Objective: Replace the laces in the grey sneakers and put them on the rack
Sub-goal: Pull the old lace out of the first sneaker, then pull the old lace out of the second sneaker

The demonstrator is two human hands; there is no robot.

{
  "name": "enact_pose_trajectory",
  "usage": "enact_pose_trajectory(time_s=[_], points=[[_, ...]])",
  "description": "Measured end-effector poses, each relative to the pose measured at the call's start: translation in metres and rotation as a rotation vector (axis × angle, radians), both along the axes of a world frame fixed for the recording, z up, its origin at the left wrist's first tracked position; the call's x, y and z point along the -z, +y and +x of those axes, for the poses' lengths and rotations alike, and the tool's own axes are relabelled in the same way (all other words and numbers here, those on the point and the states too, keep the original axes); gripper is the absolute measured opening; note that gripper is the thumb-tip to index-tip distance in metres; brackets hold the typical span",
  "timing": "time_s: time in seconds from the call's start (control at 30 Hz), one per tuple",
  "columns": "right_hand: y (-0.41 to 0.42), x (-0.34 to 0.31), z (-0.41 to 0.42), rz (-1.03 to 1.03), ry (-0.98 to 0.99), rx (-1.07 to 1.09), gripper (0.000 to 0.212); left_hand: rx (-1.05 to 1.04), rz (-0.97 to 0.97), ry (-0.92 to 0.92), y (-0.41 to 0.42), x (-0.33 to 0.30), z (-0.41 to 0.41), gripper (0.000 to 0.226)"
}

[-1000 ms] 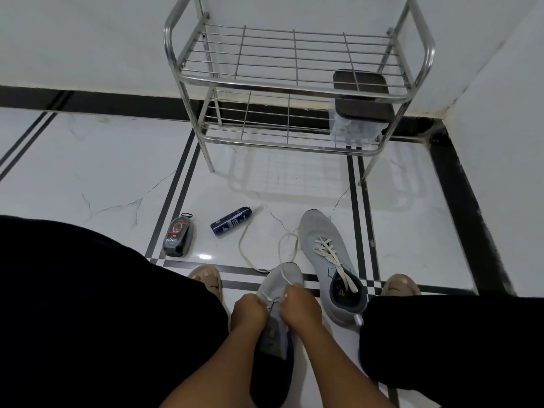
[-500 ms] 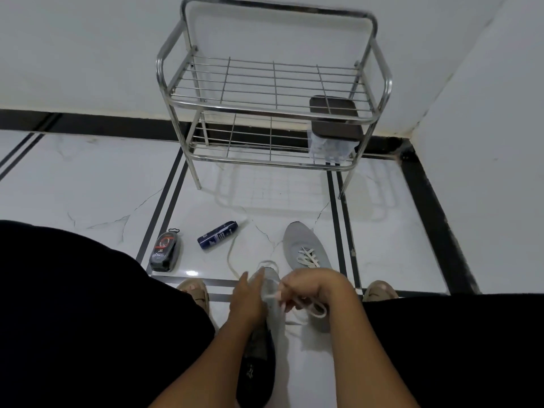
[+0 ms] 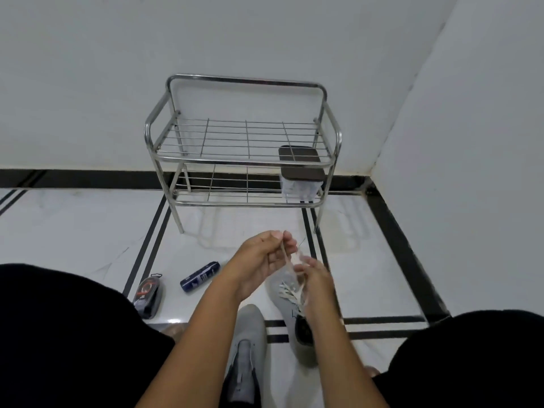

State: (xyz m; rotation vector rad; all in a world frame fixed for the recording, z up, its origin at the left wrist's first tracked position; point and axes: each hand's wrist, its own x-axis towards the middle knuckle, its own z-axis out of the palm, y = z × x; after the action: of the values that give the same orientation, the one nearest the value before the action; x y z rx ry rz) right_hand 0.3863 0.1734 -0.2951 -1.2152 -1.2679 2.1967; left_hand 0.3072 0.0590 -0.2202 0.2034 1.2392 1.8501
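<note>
Two grey sneakers lie on the white floor between my knees. The near sneaker [image 3: 247,348] has no lace in its eyelets and sits under my forearms. The far sneaker [image 3: 290,301] is laced in white and partly hidden by my right hand. My left hand [image 3: 262,260] and my right hand [image 3: 312,275] are raised above the shoes, both pinching a white lace [image 3: 287,260] stretched between them. The metal two-shelf rack [image 3: 244,148] stands against the wall ahead.
A box with a dark lid [image 3: 301,175] sits on the rack's lower shelf at the right. A dark blue tube [image 3: 200,276] and a black packet [image 3: 147,295] lie on the floor to the left. A wall closes off the right side.
My hands have lifted off the near sneaker and pulled the lace free, rising up and forward. The camera has tilted up, showing more of the rack and wall.
</note>
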Motion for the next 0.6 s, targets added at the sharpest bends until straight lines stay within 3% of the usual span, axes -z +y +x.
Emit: enact_pose_trajectory(time_s=[0.03,0.1,0.23,0.33,0.5,0.6], points=[[-0.014,0.0,-0.006,-0.098,0.103,-0.142,0.015,-0.064,0.001,-0.029,0.003,-0.003,-0.004,0.021],[-0.033,0.002,-0.011,-0.221,0.204,-0.383,0.035,-0.224,-0.034,-0.121,0.007,-0.005,-0.019,0.019],[-0.029,-0.002,0.002,0.024,0.095,-0.76,0.021,-0.535,-0.128,-0.28,-0.013,0.007,-0.054,0.021],[-0.003,-0.005,0.001,0.093,0.073,-0.449,0.024,-0.522,-0.296,-0.352,-0.035,0.038,-0.052,0.028],[0.008,0.004,-0.002,-0.268,0.157,0.114,0.04,0.076,-0.7,-0.228,-0.014,0.106,0.021,0.025],[0.018,0.03,0.006,-0.166,-0.233,0.165,0.03,0.319,-0.726,-0.076,-0.002,0.137,0.054,0.022]])
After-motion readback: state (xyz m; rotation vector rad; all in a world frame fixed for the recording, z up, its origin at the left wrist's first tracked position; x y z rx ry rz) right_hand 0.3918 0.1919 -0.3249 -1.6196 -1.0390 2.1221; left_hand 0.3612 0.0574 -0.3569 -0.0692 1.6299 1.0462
